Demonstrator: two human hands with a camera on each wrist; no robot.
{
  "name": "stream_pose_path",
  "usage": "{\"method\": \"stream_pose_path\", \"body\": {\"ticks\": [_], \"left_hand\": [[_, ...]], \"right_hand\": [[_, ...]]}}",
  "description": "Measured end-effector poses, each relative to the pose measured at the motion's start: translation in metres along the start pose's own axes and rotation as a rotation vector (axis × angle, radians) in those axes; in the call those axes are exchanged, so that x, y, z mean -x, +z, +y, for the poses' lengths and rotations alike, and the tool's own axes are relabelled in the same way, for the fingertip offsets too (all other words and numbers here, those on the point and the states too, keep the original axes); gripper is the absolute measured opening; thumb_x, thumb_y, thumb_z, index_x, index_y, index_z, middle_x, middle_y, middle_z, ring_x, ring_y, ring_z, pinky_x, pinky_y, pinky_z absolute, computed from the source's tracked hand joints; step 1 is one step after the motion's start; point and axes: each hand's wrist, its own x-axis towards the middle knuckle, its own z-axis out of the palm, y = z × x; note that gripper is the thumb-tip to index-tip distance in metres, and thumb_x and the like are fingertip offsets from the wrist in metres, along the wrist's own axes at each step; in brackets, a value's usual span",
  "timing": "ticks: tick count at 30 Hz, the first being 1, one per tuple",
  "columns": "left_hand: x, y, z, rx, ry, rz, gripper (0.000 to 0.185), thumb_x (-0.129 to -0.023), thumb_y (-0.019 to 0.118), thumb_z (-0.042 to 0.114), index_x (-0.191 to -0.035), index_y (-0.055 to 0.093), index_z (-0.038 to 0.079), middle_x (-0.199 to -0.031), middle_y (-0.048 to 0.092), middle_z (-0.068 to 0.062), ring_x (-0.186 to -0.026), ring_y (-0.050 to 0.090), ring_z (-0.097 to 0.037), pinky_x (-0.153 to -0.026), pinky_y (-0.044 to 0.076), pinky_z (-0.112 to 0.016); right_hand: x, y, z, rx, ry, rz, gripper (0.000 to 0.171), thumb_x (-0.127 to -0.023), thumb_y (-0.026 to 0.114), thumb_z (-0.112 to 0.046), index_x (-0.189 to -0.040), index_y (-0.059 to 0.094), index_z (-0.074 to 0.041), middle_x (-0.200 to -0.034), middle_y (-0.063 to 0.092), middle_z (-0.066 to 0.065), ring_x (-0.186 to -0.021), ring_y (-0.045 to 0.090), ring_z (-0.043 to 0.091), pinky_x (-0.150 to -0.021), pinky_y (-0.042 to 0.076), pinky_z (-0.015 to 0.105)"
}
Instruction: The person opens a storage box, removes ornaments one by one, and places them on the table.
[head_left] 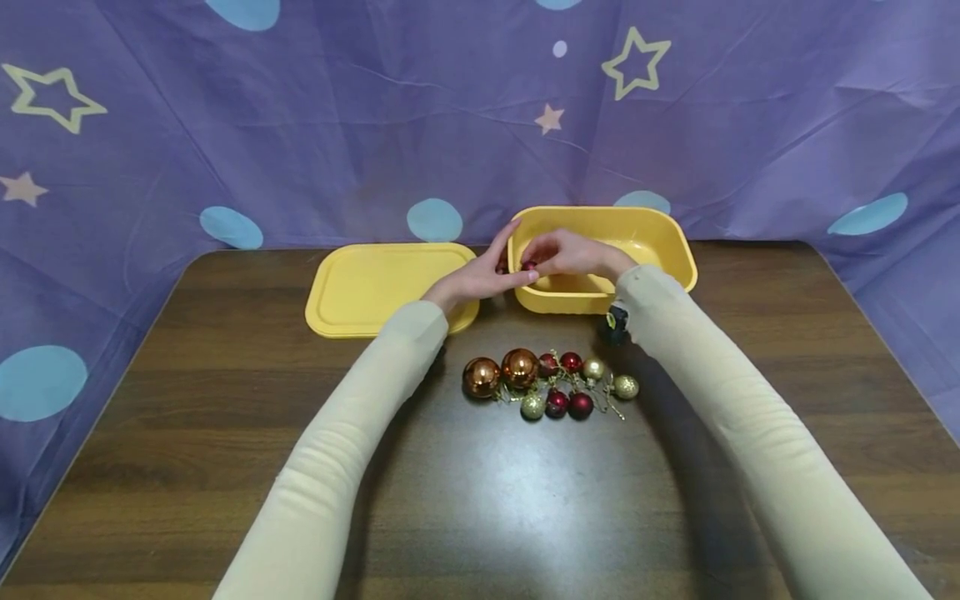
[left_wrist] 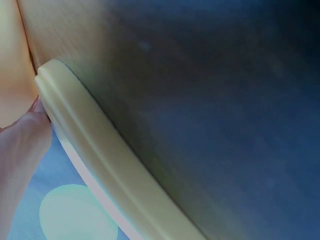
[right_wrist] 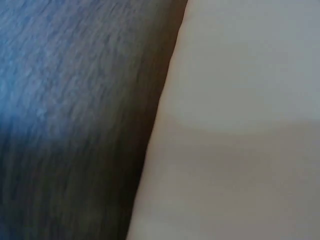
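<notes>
In the head view, my right hand (head_left: pixel 573 252) reaches over the left part of a yellow plastic box (head_left: pixel 678 250) and pinches a dark red Christmas ball (head_left: pixel 529 267), partly hidden by the fingers. My left hand (head_left: pixel 480 277) is at the box's left end, thumb and fingers spread and fairly straight against its corner. Something small and dark shows between thumb and index finger, too hidden to name. In the left wrist view, part of the hand (left_wrist: pixel 22 150) appears beside a pale yellow rim (left_wrist: pixel 100 145). Mostly blurred sleeve (right_wrist: pixel 235 125) fills the right wrist view.
A yellow lid (head_left: pixel 382 283) lies left of the box, partly under the left wrist. Nearer on the wooden table (head_left: pixel 480 517) is a cluster of Christmas balls: copper ones (head_left: pixel 520 368), red ones (head_left: pixel 580 405) and gold ones (head_left: pixel 626 387). A patterned purple cloth (head_left: pixel 480 108) hangs behind.
</notes>
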Motion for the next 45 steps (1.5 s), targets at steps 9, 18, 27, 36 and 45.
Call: {"method": "stream_pose_path", "body": {"ticks": [9, 18, 27, 36, 45], "left_hand": [[-0.003, 0.003, -0.002, 0.056, 0.050, -0.008, 0.094, -0.094, 0.062, 0.024, -0.155, -0.009, 0.022, -0.153, 0.027, -0.017, -0.134, 0.038, -0.026, -0.108, 0.031, -0.027], [-0.005, 0.001, -0.004, 0.041, 0.041, -0.008, 0.095, -0.094, 0.063, 0.028, -0.155, -0.009, 0.024, -0.154, 0.025, -0.016, -0.134, 0.037, -0.026, -0.109, 0.030, -0.029], [-0.004, 0.001, -0.004, 0.033, 0.029, 0.005, 0.095, -0.094, 0.063, 0.027, -0.155, -0.008, 0.024, -0.151, 0.031, -0.017, -0.131, 0.041, -0.025, -0.108, 0.032, -0.027], [-0.003, -0.002, -0.003, 0.046, 0.037, 0.006, 0.094, -0.094, 0.063, 0.024, -0.156, -0.008, 0.022, -0.150, 0.031, -0.019, -0.131, 0.041, -0.026, -0.107, 0.032, -0.027], [-0.004, -0.002, -0.004, 0.073, 0.059, 0.009, 0.094, -0.094, 0.064, 0.020, -0.156, -0.007, 0.019, -0.147, 0.036, -0.019, -0.128, 0.044, -0.026, -0.105, 0.035, -0.027]], "right_hand": [[0.013, -0.005, 0.005, -0.042, 0.014, 0.124, 0.025, -0.088, 0.064, 0.001, -0.111, 0.060, 0.009, -0.105, 0.064, 0.018, -0.097, 0.059, 0.025, -0.089, 0.046, 0.031], [0.036, -0.013, 0.005, -0.089, -0.022, 0.142, 0.033, -0.093, 0.061, -0.003, -0.125, 0.057, 0.005, -0.114, 0.063, 0.020, -0.101, 0.061, 0.028, -0.090, 0.049, 0.036], [0.061, -0.017, 0.003, -0.081, -0.042, 0.171, 0.029, -0.095, 0.059, -0.006, -0.122, 0.061, 0.005, -0.117, 0.063, 0.018, -0.104, 0.061, 0.023, -0.091, 0.049, 0.029], [0.082, -0.018, -0.011, -0.031, -0.067, 0.181, 0.033, -0.092, 0.059, 0.002, -0.125, 0.058, 0.007, -0.118, 0.063, 0.018, -0.107, 0.060, 0.021, -0.088, 0.048, 0.022], [0.099, -0.012, -0.019, -0.026, -0.153, 0.178, 0.030, -0.091, 0.058, 0.007, -0.122, 0.056, 0.010, -0.116, 0.059, 0.023, -0.101, 0.063, 0.015, -0.083, 0.051, 0.021]]}}
